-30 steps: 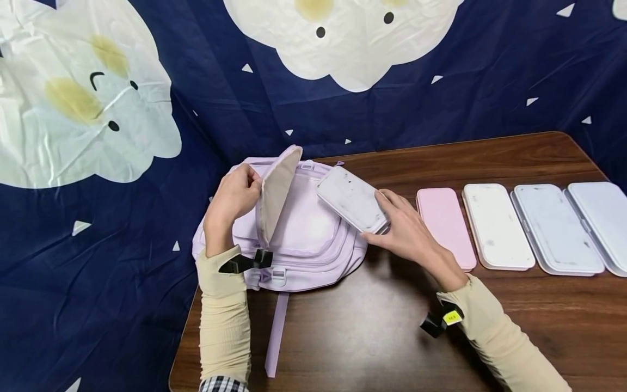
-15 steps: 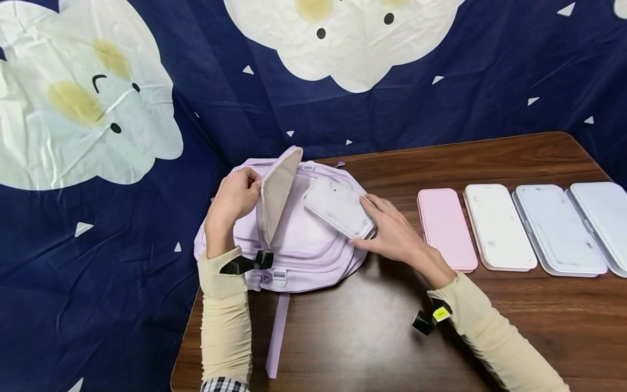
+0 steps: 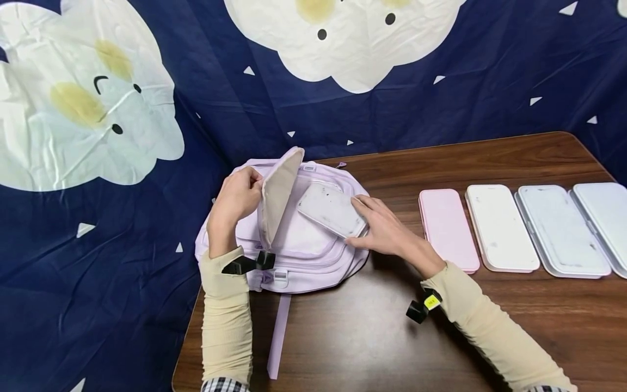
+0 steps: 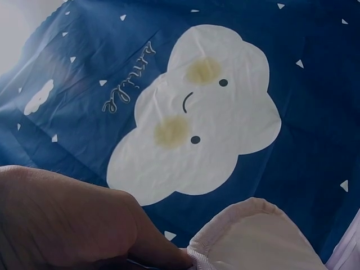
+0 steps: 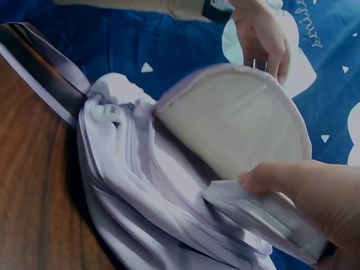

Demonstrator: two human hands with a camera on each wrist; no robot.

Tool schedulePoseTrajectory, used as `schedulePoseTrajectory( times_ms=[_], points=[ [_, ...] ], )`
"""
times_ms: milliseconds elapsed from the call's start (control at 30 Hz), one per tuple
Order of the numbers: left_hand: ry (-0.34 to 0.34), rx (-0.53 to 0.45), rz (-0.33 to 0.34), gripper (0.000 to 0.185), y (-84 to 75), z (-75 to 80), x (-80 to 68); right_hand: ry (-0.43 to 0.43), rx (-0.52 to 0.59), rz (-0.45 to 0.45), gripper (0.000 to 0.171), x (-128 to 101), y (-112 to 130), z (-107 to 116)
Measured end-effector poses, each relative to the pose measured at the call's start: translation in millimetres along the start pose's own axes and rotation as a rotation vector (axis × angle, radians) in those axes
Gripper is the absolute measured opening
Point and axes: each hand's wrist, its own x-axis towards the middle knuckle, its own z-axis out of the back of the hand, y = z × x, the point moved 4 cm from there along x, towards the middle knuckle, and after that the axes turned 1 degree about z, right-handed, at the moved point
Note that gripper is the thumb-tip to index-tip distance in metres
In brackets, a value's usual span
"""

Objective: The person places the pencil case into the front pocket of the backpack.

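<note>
Left grip (image 3: 237,197) pinches the bag flap (image 3: 280,197); right grip (image 3: 386,227) holds a white case (image 3: 329,208).

Creased navy sheeting (image 3: 206,71) scattered with white triangles (image 3: 85,230) walls in my workspace, with one printed white cloud (image 3: 352,60) cropped by the top edge of my head view and a winking cloud (image 3: 88,71) at upper left. A dark brown wood-grain table (image 3: 338,337) spans the lower centre and right, a soft glare (image 3: 377,316) on its surface, while a pale bright patch (image 4: 17,28) fills the upper left corner of my left-wrist view.
</note>
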Motion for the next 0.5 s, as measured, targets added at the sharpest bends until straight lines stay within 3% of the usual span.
schedulePoseTrajectory(
  times_ms=[200, 500],
  points=[
    [0.004, 0.005, -0.006, 0.025, -1.8, -0.1, 1.4, 0.048, -0.007, -0.021, 0.094, 13.0, -9.8, 6.6],
    [-0.003, 0.011, -0.009, 0.025, -1.0, 0.5, 1.5, 0.026, 0.084, -0.080, 0.095, 21.9, -24.0, 17.1]
  ],
)
